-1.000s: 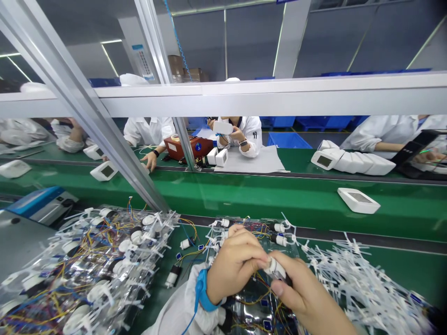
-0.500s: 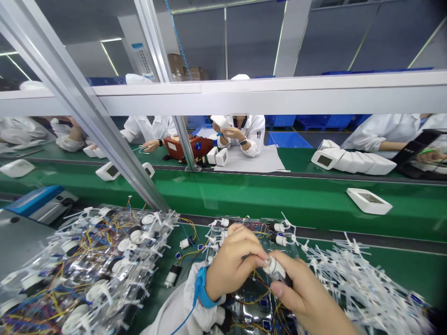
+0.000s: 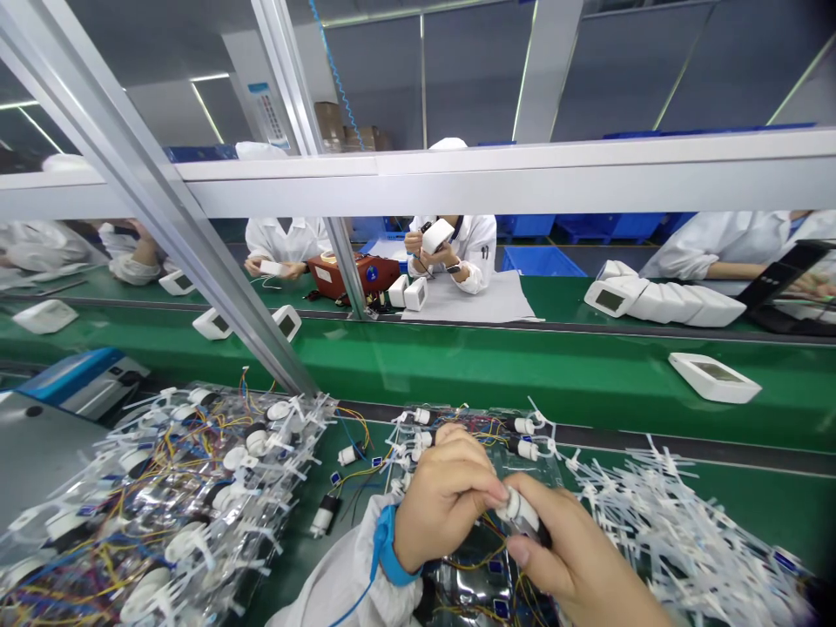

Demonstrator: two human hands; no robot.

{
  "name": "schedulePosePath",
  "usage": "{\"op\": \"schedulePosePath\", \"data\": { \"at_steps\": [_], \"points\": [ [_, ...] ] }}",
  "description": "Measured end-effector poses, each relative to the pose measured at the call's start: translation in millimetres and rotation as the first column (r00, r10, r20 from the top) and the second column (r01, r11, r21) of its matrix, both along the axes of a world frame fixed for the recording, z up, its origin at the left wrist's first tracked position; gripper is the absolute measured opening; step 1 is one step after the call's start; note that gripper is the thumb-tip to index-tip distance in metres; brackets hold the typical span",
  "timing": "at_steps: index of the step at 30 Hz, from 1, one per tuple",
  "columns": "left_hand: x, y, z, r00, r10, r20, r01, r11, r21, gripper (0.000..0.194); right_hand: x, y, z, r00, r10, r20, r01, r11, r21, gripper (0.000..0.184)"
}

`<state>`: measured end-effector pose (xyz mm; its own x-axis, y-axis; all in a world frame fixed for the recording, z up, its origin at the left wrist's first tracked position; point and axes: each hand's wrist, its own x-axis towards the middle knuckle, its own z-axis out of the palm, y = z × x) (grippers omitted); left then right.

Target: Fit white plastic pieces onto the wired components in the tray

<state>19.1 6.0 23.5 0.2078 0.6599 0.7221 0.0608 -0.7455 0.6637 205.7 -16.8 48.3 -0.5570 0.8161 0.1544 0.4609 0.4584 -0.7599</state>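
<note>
Low in the middle of the view, a small pump motor (image 3: 521, 514) with a white head and a dark, silvery body is held between both hands. My right hand (image 3: 562, 544) wraps it from the right, with thumb and fingers closed round the body. My left hand (image 3: 450, 501), a blue strap at its wrist, pinches the tip of the white head; the fingertips hide what exactly they grip. Beneath the hands lies a clear plastic tray (image 3: 463, 579) with wires and more such motors. A loose motor (image 3: 325, 514) with wires rests left of my sleeve.
To the left, stacked clear trays (image 3: 176, 496) hold several wired motors. A pile of white cable ties (image 3: 672, 522) spreads at right. Beyond runs a green conveyor (image 3: 489, 366) carrying white devices (image 3: 715, 377). A metal post (image 3: 215, 279) slants across; co-workers in white sit opposite.
Both hands keep their hold on the motor, shifted only slightly. The white devices on the conveyor have moved right. A co-worker opposite has lowered and turned a white device.
</note>
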Motion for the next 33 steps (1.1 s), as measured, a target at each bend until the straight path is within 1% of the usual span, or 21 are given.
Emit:
{"op": "schedulePosePath", "data": {
  "at_steps": [4, 8, 11, 15, 22, 26, 28, 30, 31, 33],
  "points": [
    [1, 0, 0.2, 1.000, 0.007, 0.009, -0.007, 1.000, -0.016, 0.024, -3, 1, 1.8, 0.999, 0.006, -0.033, -0.007, 1.000, -0.019, 0.065],
    [-4, 1, 6.1, 0.997, -0.005, -0.079, 0.003, 1.000, -0.020, 0.025, -1, 2, 1.7, 1.000, 0.022, -0.018, -0.023, 0.999, -0.046, 0.065],
    [-9, 2, 10.6, 0.992, 0.004, -0.123, -0.006, 1.000, -0.018, 0.026, 1, 2, 2.1, 1.000, 0.006, 0.000, -0.006, 0.998, -0.060, 0.064],
    [-13, 1, 12.5, 0.988, 0.030, -0.151, -0.033, 0.999, -0.019, 0.027, 3, 0, 3.7, 1.000, -0.018, 0.024, 0.020, 0.997, -0.081, 0.058],
    [-8, 0, 11.0, 0.987, 0.032, -0.160, -0.034, 0.999, -0.011, 0.027, 2, -1, 6.0, 0.999, -0.038, 0.029, 0.039, 0.998, -0.047, 0.041],
    [-10, 1, 10.7, 0.986, 0.005, -0.169, -0.009, 1.000, -0.018, 0.026, 3, 2, 4.5, 0.999, -0.019, 0.038, 0.021, 0.997, -0.070, 0.039],
    [-15, 2, 9.5, 0.981, 0.000, -0.192, -0.010, 0.999, -0.051, 0.022, 6, 4, 3.1, 0.999, -0.009, 0.046, 0.013, 0.996, -0.091, 0.037],
    [-20, 5, 6.2, 0.984, 0.031, -0.178, -0.055, 0.989, -0.136, 0.020, 10, 5, 1.9, 0.999, -0.027, 0.040, 0.031, 0.995, -0.100, 0.034],
    [-22, 7, 3.6, 0.988, 0.054, -0.144, -0.082, 0.977, -0.199, 0.021, 12, 6, 1.3, 0.999, -0.040, 0.032, 0.043, 0.994, -0.100, 0.033],
    [-24, 11, -3.1, 0.995, 0.100, -0.009, -0.097, 0.935, -0.342, 0.023, 14, 6, 0.0, 0.998, -0.056, 0.026, 0.059, 0.993, -0.103, 0.031]
  ]
}}
